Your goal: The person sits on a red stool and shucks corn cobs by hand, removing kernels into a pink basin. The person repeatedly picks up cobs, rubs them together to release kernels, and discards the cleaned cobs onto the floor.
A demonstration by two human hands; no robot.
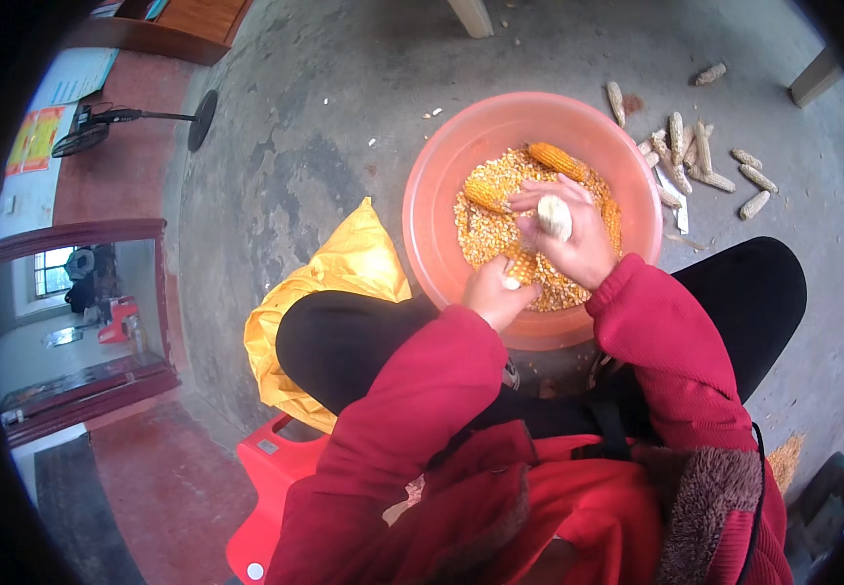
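A wide orange plastic basin (436, 183) stands on the floor before me, with loose corn kernels (495, 168) in it. My left hand (498, 291) grips an ear of corn (521, 262) low over the kernels. In my right hand (575, 234) is a pale bare corn cob (555, 218), pointing up towards the camera, with the fingers stretched out behind it. One yellow ear of corn (558, 161) lies at the far side of the basin, another ear (486, 195) at its left, and a third ear (611, 223) at the right, partly hidden by my right hand.
Several bare cobs (703, 150) lie on the concrete floor right of the basin. A yellow sack (348, 256) rests by my left knee, near a red plastic stool (275, 468). A black stand fan (136, 115) and a framed mirror (166, 307) are at the left; furniture legs (471, 18) stand beyond the basin.
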